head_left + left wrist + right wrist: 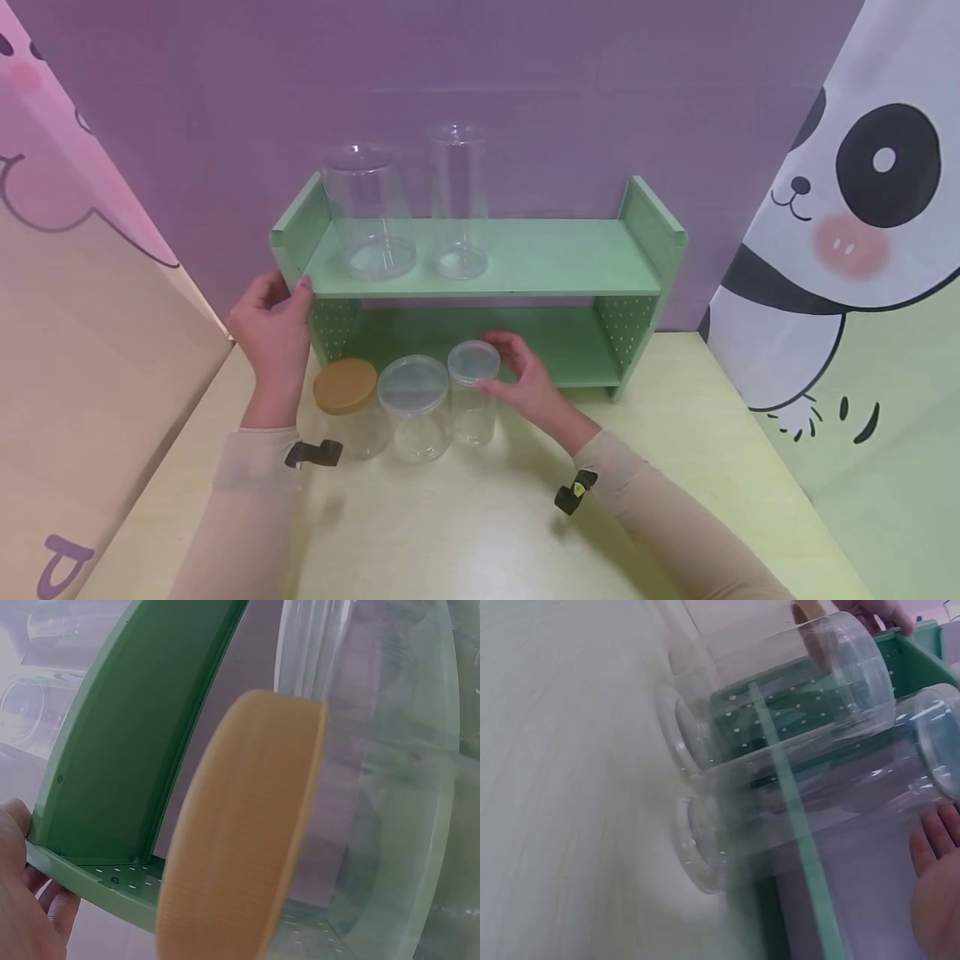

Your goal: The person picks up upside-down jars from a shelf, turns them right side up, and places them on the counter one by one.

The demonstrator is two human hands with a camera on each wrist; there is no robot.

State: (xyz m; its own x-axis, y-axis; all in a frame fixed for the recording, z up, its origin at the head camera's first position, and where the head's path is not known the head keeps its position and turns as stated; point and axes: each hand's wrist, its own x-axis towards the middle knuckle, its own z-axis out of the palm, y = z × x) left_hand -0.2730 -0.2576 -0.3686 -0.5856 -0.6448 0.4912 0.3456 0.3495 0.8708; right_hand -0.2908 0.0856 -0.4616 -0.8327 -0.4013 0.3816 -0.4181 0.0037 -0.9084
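Observation:
My left hand (273, 333) grips the left side panel (296, 233) of a green two-tier shelf, thumb at its front edge. My right hand (528, 383) holds a narrow clear jar (474, 417) near its translucent lid (474, 360), thumb at the front and fingers behind. That jar stands upright on the table. To its left stand a wider clear jar (422, 433) with a translucent lid and another clear jar with an orange-brown lid (345, 385). In the left wrist view the orange-brown lid (244, 825) covers part of the shelf.
Two clear containers, one wide (378, 250) and one tall and narrow (460, 200), stand on the upper shelf board (555, 254). The lower board (547, 342) lies behind the row of jars. A purple wall (525, 67) rises behind the shelf, with printed panels at both sides.

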